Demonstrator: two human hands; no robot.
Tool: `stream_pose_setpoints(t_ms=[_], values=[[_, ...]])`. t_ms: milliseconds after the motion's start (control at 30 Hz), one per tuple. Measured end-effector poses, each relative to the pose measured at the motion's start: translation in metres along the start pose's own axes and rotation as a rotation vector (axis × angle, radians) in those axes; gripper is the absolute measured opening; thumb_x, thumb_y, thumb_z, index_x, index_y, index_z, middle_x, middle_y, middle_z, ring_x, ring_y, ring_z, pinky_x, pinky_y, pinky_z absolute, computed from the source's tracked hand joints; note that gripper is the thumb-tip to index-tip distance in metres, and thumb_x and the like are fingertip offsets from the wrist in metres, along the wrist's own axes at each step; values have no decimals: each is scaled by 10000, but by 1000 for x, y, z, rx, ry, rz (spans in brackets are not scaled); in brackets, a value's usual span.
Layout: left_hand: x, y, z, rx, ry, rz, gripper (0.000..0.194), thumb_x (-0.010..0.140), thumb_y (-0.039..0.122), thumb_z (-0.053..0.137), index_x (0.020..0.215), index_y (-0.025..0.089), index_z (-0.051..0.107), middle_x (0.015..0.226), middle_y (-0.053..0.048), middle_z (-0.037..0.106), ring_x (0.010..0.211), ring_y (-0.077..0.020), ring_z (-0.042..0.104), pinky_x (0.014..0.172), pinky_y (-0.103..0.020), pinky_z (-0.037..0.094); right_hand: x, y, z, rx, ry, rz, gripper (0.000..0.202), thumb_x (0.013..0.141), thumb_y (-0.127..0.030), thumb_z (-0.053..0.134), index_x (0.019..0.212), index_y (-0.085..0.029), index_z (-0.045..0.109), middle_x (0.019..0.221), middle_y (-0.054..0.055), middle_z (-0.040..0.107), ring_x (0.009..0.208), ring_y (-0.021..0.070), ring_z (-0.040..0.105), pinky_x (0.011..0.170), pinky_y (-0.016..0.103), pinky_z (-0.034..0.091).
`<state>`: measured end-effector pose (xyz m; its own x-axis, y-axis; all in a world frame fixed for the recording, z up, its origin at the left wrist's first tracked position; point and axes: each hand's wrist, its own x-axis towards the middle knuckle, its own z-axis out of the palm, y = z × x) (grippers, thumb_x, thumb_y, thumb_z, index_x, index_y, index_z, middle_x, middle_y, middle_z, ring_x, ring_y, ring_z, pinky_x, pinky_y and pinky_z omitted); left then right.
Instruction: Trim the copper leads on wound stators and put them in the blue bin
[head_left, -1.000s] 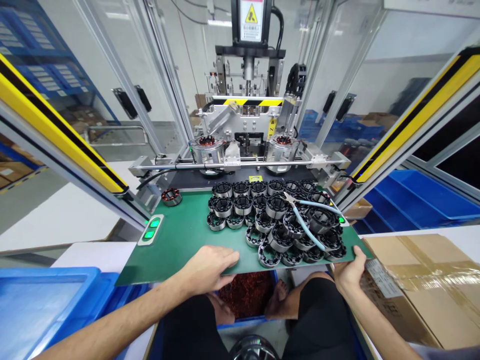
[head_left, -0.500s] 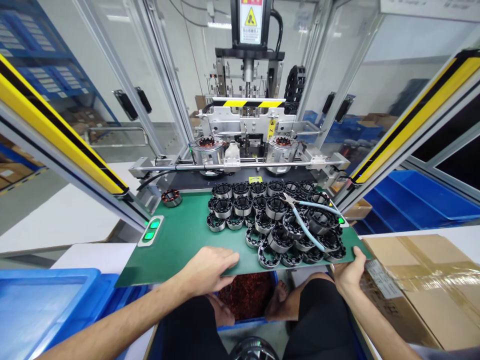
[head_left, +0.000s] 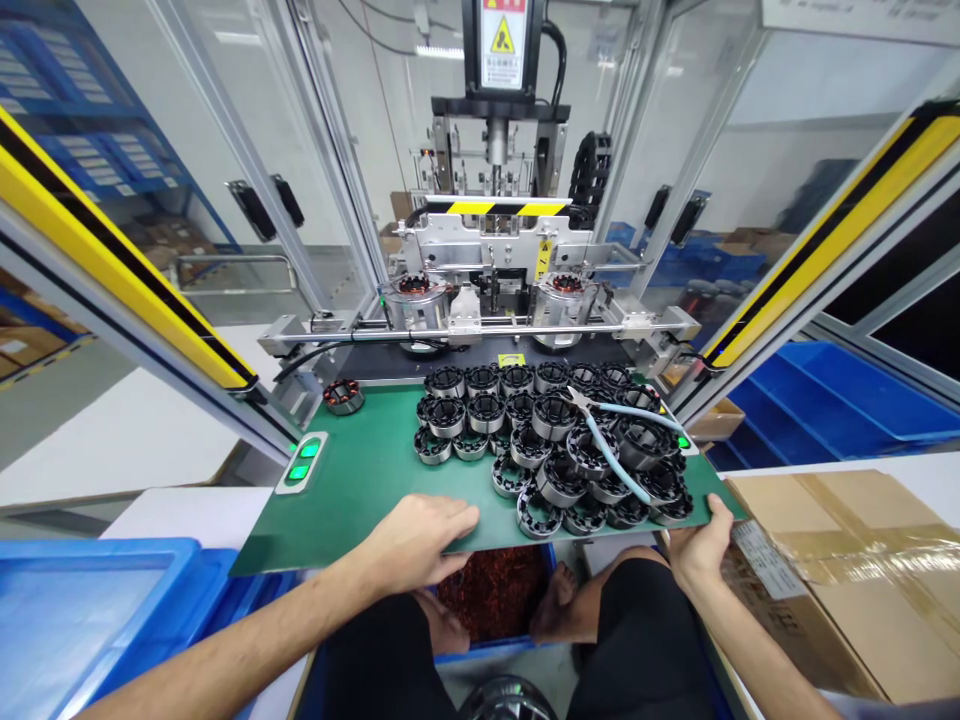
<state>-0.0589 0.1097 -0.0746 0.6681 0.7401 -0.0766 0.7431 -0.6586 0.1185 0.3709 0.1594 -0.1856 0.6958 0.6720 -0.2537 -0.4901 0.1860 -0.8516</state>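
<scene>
My left hand (head_left: 424, 540) rests at the front edge of a green worktop (head_left: 360, 480), its fingers stretched out over the top and the thumb lower, holding no part. At the worktop's right front corner, my right hand (head_left: 701, 540) clasps the edge, thumb up and the other fingers hidden below. Between them several black-lined metal stator cores (head_left: 540, 512) stand in stacked rows. Diagonal cutters with pale blue handles (head_left: 619, 470) lie open on top of the stack. One stator with copper windings (head_left: 343, 397) sits alone at the back left.
Behind the worktop is a machine with two wound stators in metal holders (head_left: 562, 310) and a crossbar. Green-lit buttons (head_left: 303, 462) are at the left. A blue tray (head_left: 90, 600) is at far left, a cardboard box (head_left: 862, 570) at right. Below, a blue bin holds reddish scraps (head_left: 491, 595).
</scene>
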Motion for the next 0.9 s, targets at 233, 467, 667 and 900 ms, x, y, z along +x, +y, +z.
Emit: stream_pose_setpoints(t_ms=[233, 467, 667, 900], values=[[0, 0, 0, -3, 13, 6, 297, 907, 331, 753, 935, 251, 468, 938, 20, 700, 835, -202, 670, 694, -381, 374, 6, 5, -6, 6, -29, -13, 515, 835, -521, 622, 1258, -237, 697, 1295, 13, 755, 1280, 225, 676, 1149, 423, 544], [0, 0, -1, -2, 7, 4, 303, 898, 324, 755, 932, 250, 463, 949, 15, 709, 840, -213, 679, 694, -382, 376, 1, 2, -1, 5, -3, 2, 500, 827, -512, 618, 1231, -232, 709, 1281, 1, 756, 1248, 209, 683, 1184, 414, 501], [0, 0, 0, 4, 2, 3, 307, 901, 335, 757, 941, 251, 464, 959, 15, 714, 854, -213, 684, 698, -383, 376, -3, -2, 3, 9, 18, 25, 519, 834, -506, 599, 1257, -229, 715, 1285, -1, 756, 1229, 209, 687, 1204, 425, 477], [0, 1, -1, -1, 9, 6, 290, 914, 335, 744, 943, 251, 468, 959, 15, 713, 856, -210, 685, 693, -384, 379, -6, -4, 5, -2, 4, -9, 532, 822, -514, 611, 1266, -238, 710, 1278, -12, 759, 1210, 202, 693, 1126, 390, 542]])
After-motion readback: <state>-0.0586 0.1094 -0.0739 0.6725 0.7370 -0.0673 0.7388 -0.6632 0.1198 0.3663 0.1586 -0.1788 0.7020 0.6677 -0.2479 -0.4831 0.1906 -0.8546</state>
